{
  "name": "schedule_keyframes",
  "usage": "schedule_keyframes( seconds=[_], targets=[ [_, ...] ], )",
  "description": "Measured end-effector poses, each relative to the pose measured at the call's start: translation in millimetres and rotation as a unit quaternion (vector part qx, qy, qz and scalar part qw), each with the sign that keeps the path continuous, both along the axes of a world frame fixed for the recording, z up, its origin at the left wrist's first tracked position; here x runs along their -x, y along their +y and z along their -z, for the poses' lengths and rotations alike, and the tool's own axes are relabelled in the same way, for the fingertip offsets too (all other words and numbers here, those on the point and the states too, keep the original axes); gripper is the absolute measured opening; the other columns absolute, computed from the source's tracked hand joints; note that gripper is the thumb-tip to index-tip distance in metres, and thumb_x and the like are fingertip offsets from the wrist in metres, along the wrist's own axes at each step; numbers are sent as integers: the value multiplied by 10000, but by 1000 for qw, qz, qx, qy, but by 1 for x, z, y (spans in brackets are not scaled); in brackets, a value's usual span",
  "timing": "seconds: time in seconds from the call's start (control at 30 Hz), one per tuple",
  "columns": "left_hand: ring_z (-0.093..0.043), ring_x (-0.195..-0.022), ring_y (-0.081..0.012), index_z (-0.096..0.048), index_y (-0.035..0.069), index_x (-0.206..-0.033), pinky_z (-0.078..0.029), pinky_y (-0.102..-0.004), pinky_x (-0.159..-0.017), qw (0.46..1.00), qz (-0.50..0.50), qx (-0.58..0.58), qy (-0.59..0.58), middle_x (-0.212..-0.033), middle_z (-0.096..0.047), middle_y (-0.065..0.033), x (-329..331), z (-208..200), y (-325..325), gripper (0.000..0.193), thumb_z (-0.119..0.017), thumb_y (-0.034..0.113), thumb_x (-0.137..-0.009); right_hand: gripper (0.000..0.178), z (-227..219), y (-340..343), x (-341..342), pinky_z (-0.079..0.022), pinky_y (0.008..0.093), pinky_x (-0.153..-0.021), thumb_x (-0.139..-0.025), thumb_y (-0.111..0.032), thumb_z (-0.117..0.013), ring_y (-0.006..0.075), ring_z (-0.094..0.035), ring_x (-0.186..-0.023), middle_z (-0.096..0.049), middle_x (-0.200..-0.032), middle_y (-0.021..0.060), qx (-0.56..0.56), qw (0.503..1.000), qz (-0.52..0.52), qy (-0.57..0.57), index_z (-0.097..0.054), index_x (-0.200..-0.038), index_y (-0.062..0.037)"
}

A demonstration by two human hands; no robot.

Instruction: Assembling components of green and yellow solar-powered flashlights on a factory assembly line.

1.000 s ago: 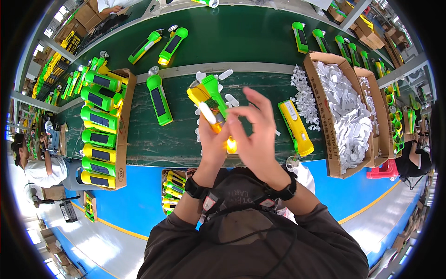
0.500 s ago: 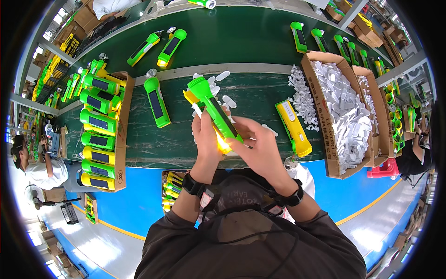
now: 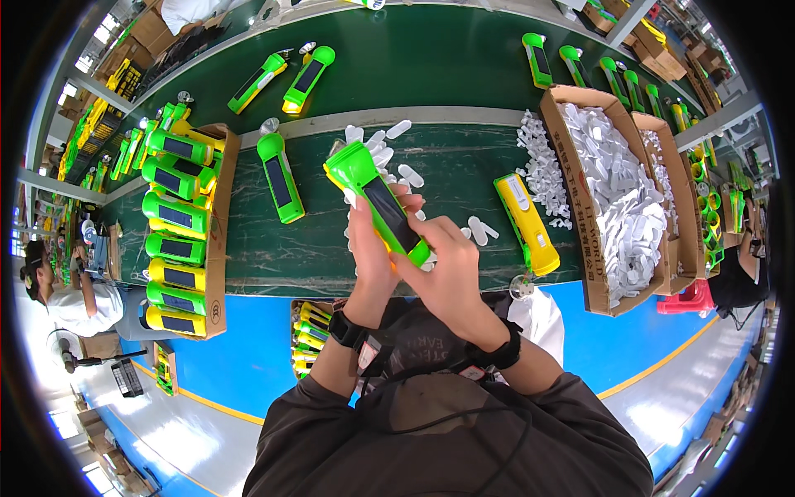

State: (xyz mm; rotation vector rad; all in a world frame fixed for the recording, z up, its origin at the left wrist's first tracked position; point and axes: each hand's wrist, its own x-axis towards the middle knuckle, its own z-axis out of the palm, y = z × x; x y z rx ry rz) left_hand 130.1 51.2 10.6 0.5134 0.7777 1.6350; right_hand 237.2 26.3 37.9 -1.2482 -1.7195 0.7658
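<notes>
Both hands hold one green-and-yellow flashlight [image 3: 385, 203] above the workbench, its dark solar panel turned up and its head pointing away to the left. My left hand [image 3: 370, 248] is closed along the flashlight's left side, with fingers partly hidden beneath it. At the tail end, my right hand [image 3: 447, 258] grips with thumb and fingers. Loose white oval plastic pieces [image 3: 411, 175] lie on the bench around and behind the flashlight. To the left rests a green flashlight [image 3: 280, 178], panel up; to the right, a yellow flashlight [image 3: 527, 224] shows its white switch plate.
A carton [image 3: 217, 240] packed with flashlights stands at the left. On the right are a carton of white plastic pieces [image 3: 617, 199] and a heap of small white parts [image 3: 542, 166]. Flashlights [image 3: 308, 76] lie on the far green belt [image 3: 414, 66]. People sit at both sides.
The flashlight has been rolled so its solar panel now faces up; before, its side showed and a yellow glow was bright near the tail. My right hand has closed in on the tail.
</notes>
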Motion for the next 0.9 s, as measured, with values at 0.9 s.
schedule_keyframes(
  seconds=[0.9],
  targets=[
    [-599,-886,-270,-450,-2,-1220,-528,-469,-802,865,464,4,-193,-1041,-543,-157,1,-1,-28,602,-643,423,-840,594,-17,24,-50,-419,193,-368,-947,-503,-474,86,-531,-438,-638,-844,102,376,833,-146,379,-596,-1078,63]
  ],
)
